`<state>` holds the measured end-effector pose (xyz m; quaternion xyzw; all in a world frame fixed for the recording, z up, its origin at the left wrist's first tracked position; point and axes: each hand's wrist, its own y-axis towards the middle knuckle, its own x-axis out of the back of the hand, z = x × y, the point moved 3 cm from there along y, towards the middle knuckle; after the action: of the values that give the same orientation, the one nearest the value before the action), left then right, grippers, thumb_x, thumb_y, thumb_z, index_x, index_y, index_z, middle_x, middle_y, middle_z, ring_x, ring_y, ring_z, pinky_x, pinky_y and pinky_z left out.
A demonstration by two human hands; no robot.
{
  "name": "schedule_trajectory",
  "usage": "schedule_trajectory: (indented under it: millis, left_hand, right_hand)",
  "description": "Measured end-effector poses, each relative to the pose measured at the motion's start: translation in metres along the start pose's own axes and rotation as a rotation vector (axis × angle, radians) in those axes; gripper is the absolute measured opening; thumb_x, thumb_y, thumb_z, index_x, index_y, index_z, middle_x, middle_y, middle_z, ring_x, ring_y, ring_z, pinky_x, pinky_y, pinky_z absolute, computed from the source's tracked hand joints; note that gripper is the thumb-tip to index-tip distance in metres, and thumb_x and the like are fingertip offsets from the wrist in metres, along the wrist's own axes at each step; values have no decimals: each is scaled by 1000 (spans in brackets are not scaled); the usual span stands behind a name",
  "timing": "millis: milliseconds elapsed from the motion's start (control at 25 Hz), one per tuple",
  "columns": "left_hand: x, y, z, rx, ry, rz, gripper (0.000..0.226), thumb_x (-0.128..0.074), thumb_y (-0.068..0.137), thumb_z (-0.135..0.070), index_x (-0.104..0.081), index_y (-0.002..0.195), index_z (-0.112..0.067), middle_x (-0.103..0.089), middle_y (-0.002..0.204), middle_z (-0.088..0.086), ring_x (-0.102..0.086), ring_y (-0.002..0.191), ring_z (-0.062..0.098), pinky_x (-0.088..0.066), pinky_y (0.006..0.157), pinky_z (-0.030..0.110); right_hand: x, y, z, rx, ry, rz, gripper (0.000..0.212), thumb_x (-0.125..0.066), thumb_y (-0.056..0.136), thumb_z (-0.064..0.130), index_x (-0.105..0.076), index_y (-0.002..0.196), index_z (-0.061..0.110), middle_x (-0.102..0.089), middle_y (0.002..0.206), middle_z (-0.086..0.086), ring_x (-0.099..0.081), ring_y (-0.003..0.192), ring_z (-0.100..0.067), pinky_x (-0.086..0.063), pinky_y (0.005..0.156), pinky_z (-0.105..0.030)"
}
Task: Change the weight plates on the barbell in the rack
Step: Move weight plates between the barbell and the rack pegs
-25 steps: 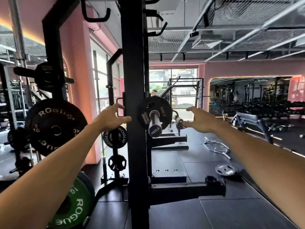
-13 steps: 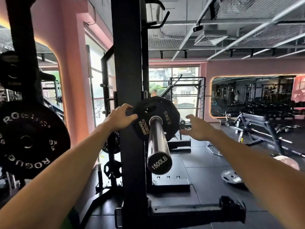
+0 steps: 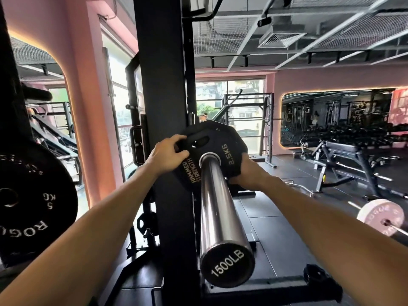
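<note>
A small black 2.5 kg plate (image 3: 223,149) sits on the chrome barbell sleeve (image 3: 217,208), far up the sleeve against the black rack upright (image 3: 167,89). The sleeve points toward me and its end cap reads 1500LB. My left hand (image 3: 167,154) grips the plate's upper left edge by the handle slot. My right hand (image 3: 247,172) holds the plate's lower right edge, fingers wrapped behind it.
A black 5 kg Rogue plate (image 3: 33,206) hangs on a storage peg at the left. At the right a pale plate (image 3: 380,216) sits on another bar low down, with a bench (image 3: 344,151) behind it. The rack's safety arm (image 3: 276,286) runs below the sleeve.
I have moved closer to the sleeve end. Both hands went from reaching in the air to taking hold of the 2.5 kg plate on either side.
</note>
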<state>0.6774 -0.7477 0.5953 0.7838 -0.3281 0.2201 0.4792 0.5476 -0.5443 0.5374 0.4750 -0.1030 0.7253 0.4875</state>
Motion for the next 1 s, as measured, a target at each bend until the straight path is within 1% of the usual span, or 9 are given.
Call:
schedule_trajectory:
  millis: [200,320,400,480,560,600,760,880,1000]
  left_hand:
    - [-7,-10,16,11,-45,-3,46,-65,85,-25,-53,130,-26,-65,91,1,-62,86,21,-43,80,25]
    - [-8,-13,22,30,18,26,37,-65,85,-31,-53,118,-21,-65,90,2,-63,85,24,-50,80,33]
    - [-7,-9,20,41,62,35,37,-66,84,-35,-51,113,-16,-65,89,5,-63,85,27,-53,81,39]
    - [-7,-3,13,37,48,28,45,-67,83,-34,-49,120,-15,-67,101,7,-63,93,28,-53,86,41]
    - [-10,5,6,27,50,16,54,-67,83,-30,-44,129,-14,-64,115,9,-61,104,29,-50,91,42]
    - [-11,10,3,28,69,9,53,-67,84,-28,-43,128,-13,-62,118,11,-60,106,31,-49,91,42]
    - [-22,18,1,29,211,-3,42,-65,85,-18,-35,114,-9,-57,113,17,-59,100,41,-45,79,46]
    - [-28,16,-1,19,251,-19,43,-63,85,-11,-34,115,-10,-56,115,18,-58,99,44,-43,78,46]
    - [-25,13,-2,36,307,21,47,-64,84,-15,-38,122,-11,-56,114,18,-57,102,42,-42,77,43]
  right_hand:
    - [8,5,6,45,-22,-72,86,-79,68,27,-25,134,19,-56,117,-16,-58,103,-36,-51,88,-47]
    - [13,7,11,63,-63,-85,101,-76,72,25,-10,148,30,-41,130,-17,-54,110,-40,-49,93,-47]
    - [15,11,15,73,-92,-91,104,-73,74,23,-3,150,36,-34,136,-18,-53,111,-42,-48,95,-48]
    - [16,15,19,87,-130,-112,102,-70,75,20,-3,149,39,-31,137,-18,-54,109,-44,-48,94,-50]
    - [16,19,21,96,-176,-148,93,-67,76,17,-9,147,34,-33,135,-19,-55,107,-45,-48,93,-52]
    - [15,21,21,97,-191,-174,86,-66,78,15,-14,145,29,-34,134,-18,-55,107,-46,-48,92,-52]
    - [11,28,21,94,-180,-275,67,-62,82,10,-25,138,15,-40,130,-18,-55,107,-44,-48,89,-49]
    - [9,29,23,75,-144,-278,64,-62,84,8,-27,137,11,-38,132,-19,-54,109,-43,-47,89,-48]
    - [11,23,23,29,-180,-256,48,-59,88,13,-36,129,2,-34,133,-20,-54,109,-43,-45,89,-43]
